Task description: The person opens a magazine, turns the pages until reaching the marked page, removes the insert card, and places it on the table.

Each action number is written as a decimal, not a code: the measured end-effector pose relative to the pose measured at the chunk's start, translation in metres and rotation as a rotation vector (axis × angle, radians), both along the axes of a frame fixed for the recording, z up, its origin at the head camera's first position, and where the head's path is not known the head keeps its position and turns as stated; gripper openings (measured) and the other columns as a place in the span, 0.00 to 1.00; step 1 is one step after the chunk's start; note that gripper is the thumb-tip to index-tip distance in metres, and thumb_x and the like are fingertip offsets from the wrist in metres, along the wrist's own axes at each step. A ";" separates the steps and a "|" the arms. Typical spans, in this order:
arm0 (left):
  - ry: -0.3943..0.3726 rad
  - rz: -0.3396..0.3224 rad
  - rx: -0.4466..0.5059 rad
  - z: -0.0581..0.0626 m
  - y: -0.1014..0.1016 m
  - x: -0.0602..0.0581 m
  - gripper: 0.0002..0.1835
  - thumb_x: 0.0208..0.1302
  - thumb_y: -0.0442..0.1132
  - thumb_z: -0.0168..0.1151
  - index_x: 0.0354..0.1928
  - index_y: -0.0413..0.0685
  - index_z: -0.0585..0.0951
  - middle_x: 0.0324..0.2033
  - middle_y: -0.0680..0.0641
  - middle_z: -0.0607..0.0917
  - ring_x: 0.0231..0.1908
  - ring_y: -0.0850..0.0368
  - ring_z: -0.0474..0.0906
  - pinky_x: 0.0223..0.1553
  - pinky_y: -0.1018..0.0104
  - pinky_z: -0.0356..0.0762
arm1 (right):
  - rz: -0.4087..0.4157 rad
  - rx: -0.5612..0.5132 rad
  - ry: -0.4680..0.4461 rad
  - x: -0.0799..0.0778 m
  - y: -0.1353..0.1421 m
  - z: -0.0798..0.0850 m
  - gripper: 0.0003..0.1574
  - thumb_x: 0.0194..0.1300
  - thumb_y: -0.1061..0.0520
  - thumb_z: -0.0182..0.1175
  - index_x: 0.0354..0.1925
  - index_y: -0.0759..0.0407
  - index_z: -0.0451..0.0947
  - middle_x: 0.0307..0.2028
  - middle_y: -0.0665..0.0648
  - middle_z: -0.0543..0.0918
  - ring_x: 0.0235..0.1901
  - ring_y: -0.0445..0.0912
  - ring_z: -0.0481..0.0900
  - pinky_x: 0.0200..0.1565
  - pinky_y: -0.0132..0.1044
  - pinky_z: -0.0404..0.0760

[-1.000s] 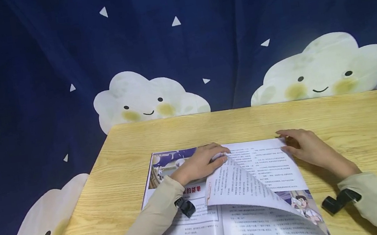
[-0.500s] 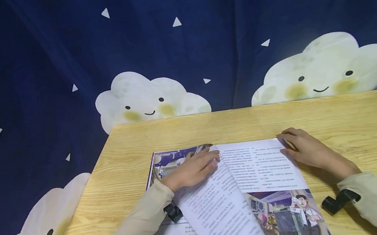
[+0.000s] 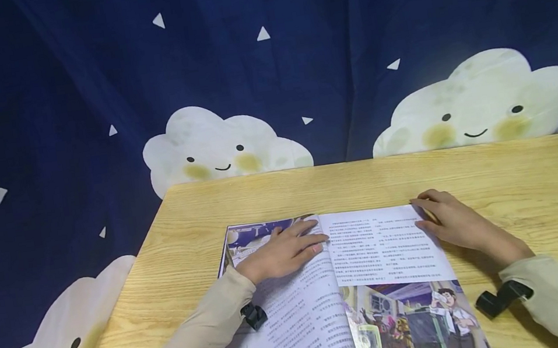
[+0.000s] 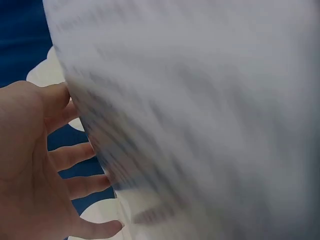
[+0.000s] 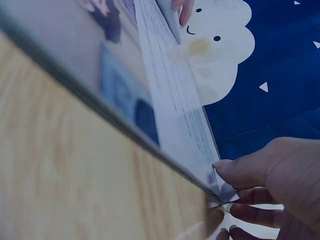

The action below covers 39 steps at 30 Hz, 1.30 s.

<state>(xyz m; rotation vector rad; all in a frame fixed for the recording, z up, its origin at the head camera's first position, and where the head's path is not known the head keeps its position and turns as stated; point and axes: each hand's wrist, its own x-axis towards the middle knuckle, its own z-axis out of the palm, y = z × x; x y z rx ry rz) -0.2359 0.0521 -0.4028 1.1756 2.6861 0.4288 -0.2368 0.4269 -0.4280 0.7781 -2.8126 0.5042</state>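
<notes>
An open magazine (image 3: 390, 253) lies on the table, its right page showing printed text above a colour cartoon picture. My left hand (image 3: 284, 251) rests on the turned leaf (image 3: 304, 323) near the spine, fingers spread and nearly straight. In the left wrist view that leaf (image 4: 190, 110) is blurred and fills most of the picture, its edge running along the fingers of my left hand (image 4: 30, 160). At the top right corner of the magazine, my right hand (image 3: 457, 224) pinches the page corner. The right wrist view has the thumb (image 5: 245, 170) on top and fingers below the corner.
A light wooden table (image 3: 354, 184) bears the magazine. Behind it hangs a dark blue cloth (image 3: 241, 44) printed with white smiling clouds and triangles. Black wrist straps with small devices (image 3: 502, 297) sit on both sleeves.
The leaf that was lifted and curling has swung over to the left and come down, uncovering the cartoon picture. My left hand moved left with it and spread; my right hand stayed at the corner.
</notes>
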 end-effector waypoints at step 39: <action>-0.119 0.173 -0.071 -0.003 0.011 -0.017 0.44 0.57 0.54 0.67 0.73 0.58 0.60 0.74 0.42 0.52 0.74 0.46 0.44 0.66 0.31 0.37 | -0.007 0.032 0.078 0.000 -0.008 0.000 0.24 0.57 0.66 0.66 0.52 0.76 0.76 0.47 0.73 0.76 0.45 0.67 0.75 0.46 0.60 0.74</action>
